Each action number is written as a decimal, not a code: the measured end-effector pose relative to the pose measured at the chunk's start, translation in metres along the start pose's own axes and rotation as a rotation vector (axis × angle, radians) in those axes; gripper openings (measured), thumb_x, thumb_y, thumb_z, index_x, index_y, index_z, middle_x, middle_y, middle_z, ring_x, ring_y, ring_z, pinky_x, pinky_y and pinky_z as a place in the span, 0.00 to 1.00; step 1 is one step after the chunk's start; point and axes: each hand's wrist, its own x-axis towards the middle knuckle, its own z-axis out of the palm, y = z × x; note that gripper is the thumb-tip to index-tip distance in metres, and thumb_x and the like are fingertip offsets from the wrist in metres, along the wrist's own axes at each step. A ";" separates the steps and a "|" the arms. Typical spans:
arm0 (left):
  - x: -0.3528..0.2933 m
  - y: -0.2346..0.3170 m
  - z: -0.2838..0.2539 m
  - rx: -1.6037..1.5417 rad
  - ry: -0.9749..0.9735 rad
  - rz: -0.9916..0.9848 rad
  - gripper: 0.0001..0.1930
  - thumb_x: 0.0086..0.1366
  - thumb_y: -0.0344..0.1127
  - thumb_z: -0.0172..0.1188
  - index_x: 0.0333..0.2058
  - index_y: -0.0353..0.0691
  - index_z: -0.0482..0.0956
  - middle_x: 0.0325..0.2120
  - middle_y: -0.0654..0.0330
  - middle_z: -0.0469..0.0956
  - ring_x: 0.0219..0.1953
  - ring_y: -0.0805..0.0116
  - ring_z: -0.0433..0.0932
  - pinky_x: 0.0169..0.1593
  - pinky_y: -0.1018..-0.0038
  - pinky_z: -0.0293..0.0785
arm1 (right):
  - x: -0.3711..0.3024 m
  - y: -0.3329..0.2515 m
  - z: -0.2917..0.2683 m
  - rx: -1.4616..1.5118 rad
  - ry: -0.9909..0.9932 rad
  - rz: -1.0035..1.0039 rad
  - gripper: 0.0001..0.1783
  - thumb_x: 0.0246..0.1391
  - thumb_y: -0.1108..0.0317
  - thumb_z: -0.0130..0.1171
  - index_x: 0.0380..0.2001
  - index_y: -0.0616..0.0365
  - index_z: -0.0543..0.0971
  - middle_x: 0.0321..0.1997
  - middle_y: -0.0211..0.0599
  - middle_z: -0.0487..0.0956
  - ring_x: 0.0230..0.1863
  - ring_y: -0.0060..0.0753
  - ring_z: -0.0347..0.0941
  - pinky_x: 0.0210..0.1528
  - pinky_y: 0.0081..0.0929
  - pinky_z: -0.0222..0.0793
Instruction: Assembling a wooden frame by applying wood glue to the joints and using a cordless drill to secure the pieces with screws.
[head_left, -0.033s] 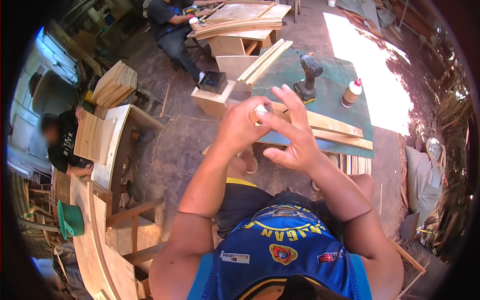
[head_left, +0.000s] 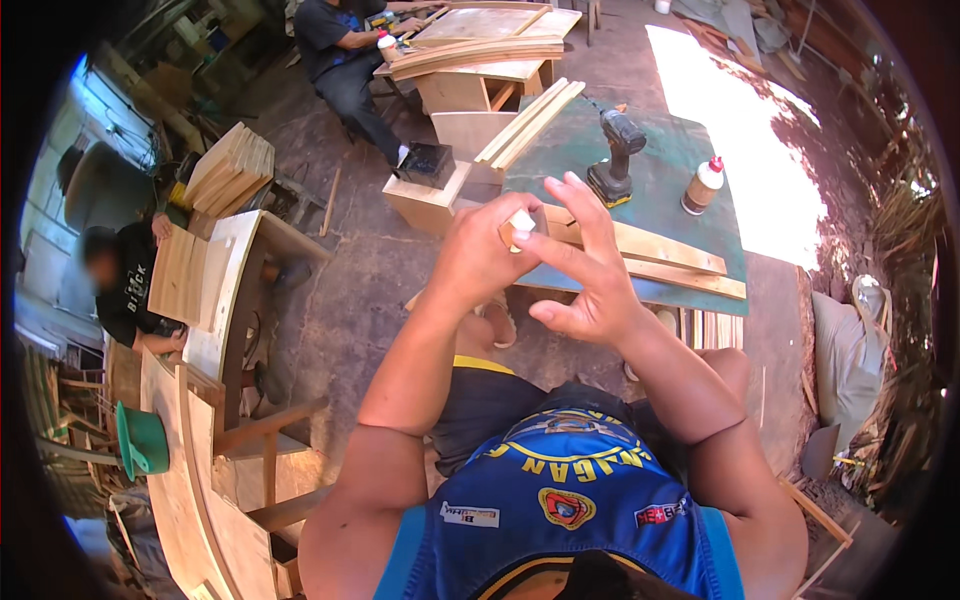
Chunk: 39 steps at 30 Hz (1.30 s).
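My left hand [head_left: 468, 248] is closed around a light wooden strip [head_left: 507, 237], which points nearly end-on at me. A white patch, possibly glue, covers part of its end. Against that end rests the index finger of my right hand [head_left: 598, 290], whose thumb and other visible fingers are spread. Beyond my hands, pale wooden strips [head_left: 665, 246] lie on a green-topped table [head_left: 665, 160]. A cordless drill [head_left: 622, 150] stands on it, left of a white bottle with a red cap [head_left: 703, 186].
At far left, a person [head_left: 130, 290] works beside stacked boards [head_left: 230, 168]. Another person [head_left: 350, 60] sits at a wooden piece at the back. A green hat-shaped container [head_left: 142, 440] sits by a curved panel [head_left: 185, 470]. A black box [head_left: 425, 165] rests on a wooden box.
My hands have barely shifted; the right fingers have moved slightly against the strip's end, and a little more of the white patch shows. My left hand keeps its grip.
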 end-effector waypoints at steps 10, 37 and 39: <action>0.000 0.000 -0.001 0.061 -0.001 0.000 0.17 0.46 0.31 0.67 0.37 0.40 0.77 0.27 0.51 0.79 0.31 0.49 0.79 0.34 0.64 0.75 | 0.003 -0.001 0.002 -0.006 0.022 -0.016 0.34 0.48 0.34 0.55 0.52 0.42 0.77 0.67 0.51 0.58 0.68 0.62 0.48 0.65 0.62 0.37; 0.002 0.010 0.002 -0.091 -0.036 -0.093 0.16 0.48 0.32 0.67 0.38 0.38 0.77 0.27 0.54 0.80 0.26 0.64 0.82 0.32 0.72 0.75 | -0.018 0.014 0.013 0.066 0.167 0.047 0.42 0.46 0.25 0.47 0.53 0.43 0.77 0.69 0.55 0.53 0.71 0.62 0.41 0.66 0.63 0.30; 0.003 0.011 0.001 -0.036 -0.044 -0.054 0.18 0.48 0.32 0.67 0.39 0.38 0.77 0.30 0.54 0.80 0.27 0.64 0.82 0.32 0.72 0.75 | -0.014 0.014 0.008 0.021 0.116 0.040 0.43 0.46 0.24 0.47 0.53 0.44 0.77 0.69 0.54 0.54 0.71 0.63 0.41 0.66 0.63 0.30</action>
